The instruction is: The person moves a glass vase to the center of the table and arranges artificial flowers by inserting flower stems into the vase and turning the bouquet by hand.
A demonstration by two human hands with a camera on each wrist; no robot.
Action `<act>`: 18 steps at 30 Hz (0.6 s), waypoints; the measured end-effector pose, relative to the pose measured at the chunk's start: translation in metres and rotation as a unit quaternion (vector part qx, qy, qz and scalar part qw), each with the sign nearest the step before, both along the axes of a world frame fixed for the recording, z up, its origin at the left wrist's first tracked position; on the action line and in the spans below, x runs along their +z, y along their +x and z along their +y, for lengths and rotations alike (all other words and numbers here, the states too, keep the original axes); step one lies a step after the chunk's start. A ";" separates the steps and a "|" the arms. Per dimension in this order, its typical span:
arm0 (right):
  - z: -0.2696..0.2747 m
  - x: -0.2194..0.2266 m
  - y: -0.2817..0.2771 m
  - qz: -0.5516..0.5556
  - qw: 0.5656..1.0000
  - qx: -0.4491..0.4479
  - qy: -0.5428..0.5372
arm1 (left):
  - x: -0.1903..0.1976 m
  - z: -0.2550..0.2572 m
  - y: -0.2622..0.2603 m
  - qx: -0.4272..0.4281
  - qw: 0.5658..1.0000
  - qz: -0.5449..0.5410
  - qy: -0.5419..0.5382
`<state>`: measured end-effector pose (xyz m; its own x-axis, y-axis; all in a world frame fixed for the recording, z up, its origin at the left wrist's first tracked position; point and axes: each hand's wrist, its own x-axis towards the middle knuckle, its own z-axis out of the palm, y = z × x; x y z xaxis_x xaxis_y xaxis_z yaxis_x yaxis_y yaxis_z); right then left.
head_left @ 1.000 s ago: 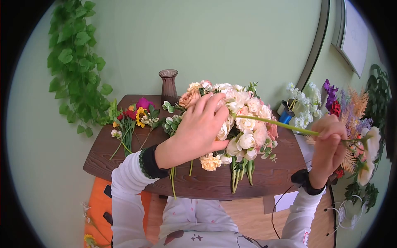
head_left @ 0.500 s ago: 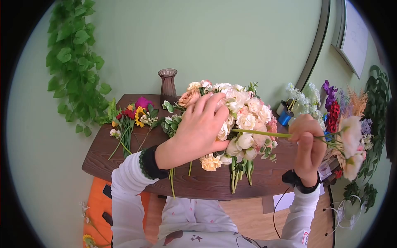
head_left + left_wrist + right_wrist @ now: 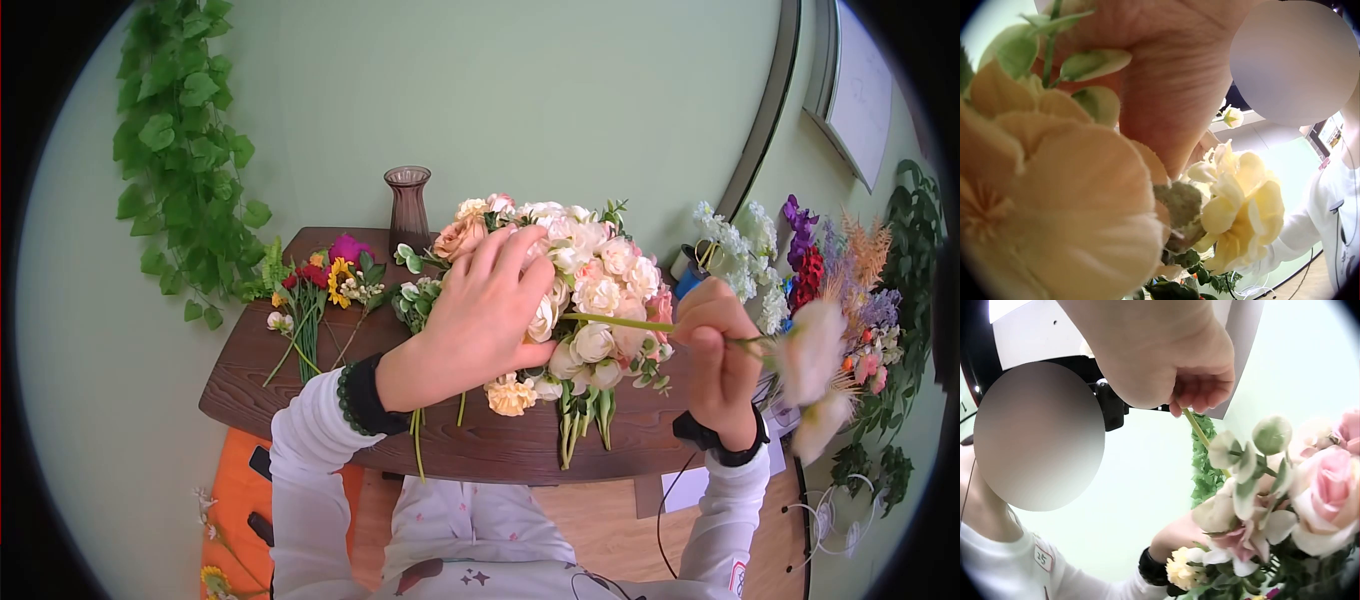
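A large bouquet of white, pink and peach flowers (image 3: 597,293) lies over the dark wooden table (image 3: 640,440). Across its left part spreads my left hand (image 3: 480,310), thumb and fingers around the blooms, stems sticking out below; how its fingertips lie is partly hidden. My right hand (image 3: 722,355) pinches a green stem (image 3: 625,321) with curled fingers, its white blooms (image 3: 812,350) hanging right of the hand. The stem's other end reaches in among the bouquet's flowers. In the right wrist view the right hand (image 3: 1166,356) holds the stem (image 3: 1197,429) beside eucalyptus-like leaves.
A purple ribbed glass vase (image 3: 408,208) stands at the table's back. Small red, yellow and magenta flowers (image 3: 318,285) lie at the left. Behind the right hand are a blue spool (image 3: 689,281), pale blue flowers (image 3: 738,255) and purple and red ones (image 3: 806,275).
My right hand has moved left toward the bouquet with the stem, and the stem's far end now sits among the flowers. The left hand has stayed in place.
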<state>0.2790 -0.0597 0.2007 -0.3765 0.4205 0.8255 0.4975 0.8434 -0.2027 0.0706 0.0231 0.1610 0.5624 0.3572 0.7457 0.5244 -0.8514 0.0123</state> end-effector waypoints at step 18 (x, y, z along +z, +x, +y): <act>0.020 -0.020 0.000 -0.148 0.971 -0.144 0.121 | 0.002 -0.002 -0.001 -0.004 1.000 0.008 -0.009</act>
